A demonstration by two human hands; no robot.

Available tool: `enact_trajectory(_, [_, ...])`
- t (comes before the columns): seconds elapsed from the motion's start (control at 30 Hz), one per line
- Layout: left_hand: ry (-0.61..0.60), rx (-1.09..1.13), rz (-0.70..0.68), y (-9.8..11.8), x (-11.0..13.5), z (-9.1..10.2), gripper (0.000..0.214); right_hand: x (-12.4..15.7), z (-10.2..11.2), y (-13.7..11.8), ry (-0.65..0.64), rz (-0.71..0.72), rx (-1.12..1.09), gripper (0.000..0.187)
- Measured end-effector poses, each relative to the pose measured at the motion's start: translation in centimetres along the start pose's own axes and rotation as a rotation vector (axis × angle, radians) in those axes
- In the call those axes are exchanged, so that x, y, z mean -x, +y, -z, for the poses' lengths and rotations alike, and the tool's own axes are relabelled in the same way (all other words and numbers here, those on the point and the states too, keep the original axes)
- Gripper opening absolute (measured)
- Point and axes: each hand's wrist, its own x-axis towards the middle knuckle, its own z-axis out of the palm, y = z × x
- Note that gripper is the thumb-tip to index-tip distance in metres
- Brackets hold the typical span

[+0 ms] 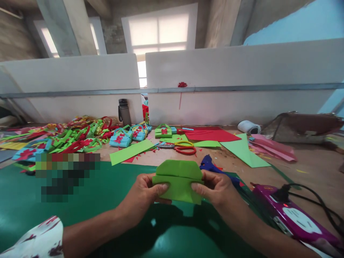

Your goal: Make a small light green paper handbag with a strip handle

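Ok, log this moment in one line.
left hand: green piece, left side | right hand: green piece, right side | green mat: underneath | scissors: beyond piece

The light-green piece (179, 186) looks matt and felt-like, the mat (113, 186) glossy

Lower centre: hands, two, left hand (147, 191) and right hand (217, 187); green folded piece (179, 179), one, layers unclear. Centre: scissor loops (185, 152), two, one yellow, one red; blue glue gun (209, 165), one. Lower right: purple power strip (301, 217), one; black plug (281, 194), one. Mid-right: handbag (301, 127), one; white roll (248, 127), one. Mid-left: bottle (124, 111), one; pile of small bags (88, 135), too jumbled to count. Upper centre: red bow (182, 84), one.
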Motion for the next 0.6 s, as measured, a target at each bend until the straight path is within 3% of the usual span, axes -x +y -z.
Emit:
enact_trajectory(0.33, [0.106,0.089,0.117,-0.27,-0.21,-0.36,0.031,0.04,0.14,0.68,0.013,-0.040,-0.042,0.016])
enact_trajectory(0.43, [0.086,0.071,0.127,-0.20,-0.15,-0.40,0.030,0.15,-0.06,0.67,0.023,-0.065,-0.080,0.016])
enact_trajectory(0.6, [0.085,0.068,0.108,0.13,0.07,-0.33,0.024,0.20,-0.38,0.58,-0.095,-0.092,-0.151,0.025])
